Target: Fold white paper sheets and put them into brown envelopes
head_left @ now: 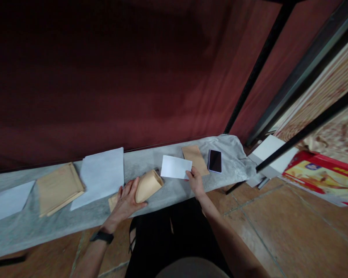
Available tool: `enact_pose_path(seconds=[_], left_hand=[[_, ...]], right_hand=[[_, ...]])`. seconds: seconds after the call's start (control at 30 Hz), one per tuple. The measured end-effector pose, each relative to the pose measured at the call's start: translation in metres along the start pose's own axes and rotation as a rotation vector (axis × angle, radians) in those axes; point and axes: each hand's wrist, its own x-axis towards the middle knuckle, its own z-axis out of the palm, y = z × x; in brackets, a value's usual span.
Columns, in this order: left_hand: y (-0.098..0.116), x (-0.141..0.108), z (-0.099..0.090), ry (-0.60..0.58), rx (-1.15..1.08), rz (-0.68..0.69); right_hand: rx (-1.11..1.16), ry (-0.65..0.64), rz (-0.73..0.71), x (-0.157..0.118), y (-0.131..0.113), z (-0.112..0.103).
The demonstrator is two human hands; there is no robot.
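Under my left hand [129, 199] lies a brown paper envelope [148, 186], its mouth bulging wide toward the right. The fingers of that hand are stretched out and press on the envelope's left part. Between thumb and fingers, my right hand [195, 180] pinches the right edge of a white slip of paper [175, 166]. The slip's left end is just right of the envelope's mouth, apart from it. Partly behind the slip and my right hand, a flat brown envelope [197, 157] rests on the cloth.
A phone [215, 161] lies at the right on the grey cloth-covered bench [168, 197]. Leftward are white sheets [104, 173], a stack of brown envelopes [59, 187] and more white paper [8, 200]. A red and yellow box [321, 175] stands on the tiled floor. Black metal bars [258, 73] rise at the right.
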Motion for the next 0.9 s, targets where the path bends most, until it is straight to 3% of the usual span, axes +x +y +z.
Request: enact_pose_path(seconds=[0.23, 0.57, 0.9], left_hand=[[0.006, 0.002, -0.002, 0.019, 0.037, 0.056], [0.008, 0.008, -0.003, 0.006, 0.043, 0.122], [0.014, 0.019, -0.002, -0.037, 0.056, 0.153]], right_hand=[[-0.103, -0.145, -0.037, -0.008, -0.002, -0.003], [-0.4, -0.302, -0.031, 0.009, -0.003, -0.025], [-0.448, -0.371, -0.066, 0.005, -0.013, -0.013]])
